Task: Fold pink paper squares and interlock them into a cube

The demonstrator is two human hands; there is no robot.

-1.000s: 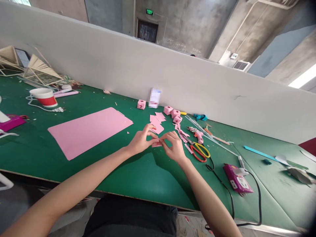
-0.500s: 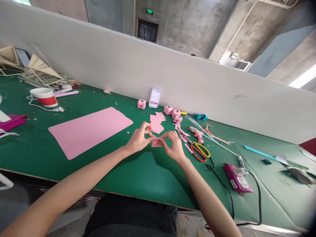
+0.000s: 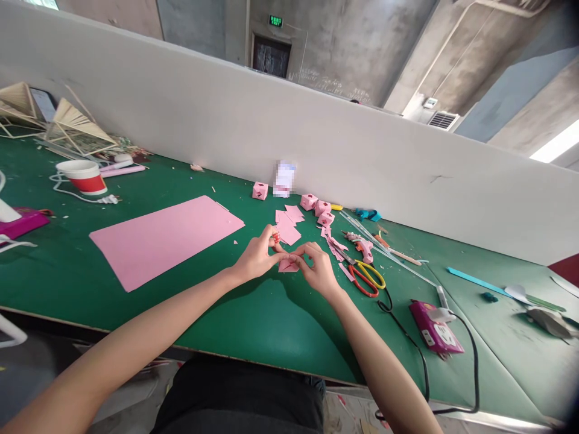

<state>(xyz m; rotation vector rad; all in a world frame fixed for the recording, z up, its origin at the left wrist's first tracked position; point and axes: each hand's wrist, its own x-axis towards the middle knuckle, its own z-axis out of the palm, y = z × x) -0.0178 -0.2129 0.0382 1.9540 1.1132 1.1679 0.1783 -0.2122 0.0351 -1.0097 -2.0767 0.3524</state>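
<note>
Between my fingertips is a small folded piece of pink paper [image 3: 288,266], creased across its face and partly covered by my fingers. My left hand [image 3: 259,253] pinches its left side with thumb and fingers. From the right, my right hand [image 3: 318,265] pinches the same piece, the two thumbs almost meeting. Just beyond lie several loose pink paper squares [image 3: 287,229]. Folded pink paper cubes with dark diamond-shaped openings stand farther back, one cube [image 3: 260,191] on its own and another cube [image 3: 309,201] in a cluster to the right.
A large pink sheet [image 3: 167,241] lies left on the green table [image 3: 253,325]. Scissors [image 3: 371,274], a pink glue gun [image 3: 362,248] and paper strips lie right. A magenta power box [image 3: 436,328] trails a black cable. A paper cup [image 3: 84,176] stands far left; a partition [image 3: 217,114] runs behind.
My fingers have shifted slightly on the folded pink paper, and a bit more of its front face shows. Everything else stays in place.
</note>
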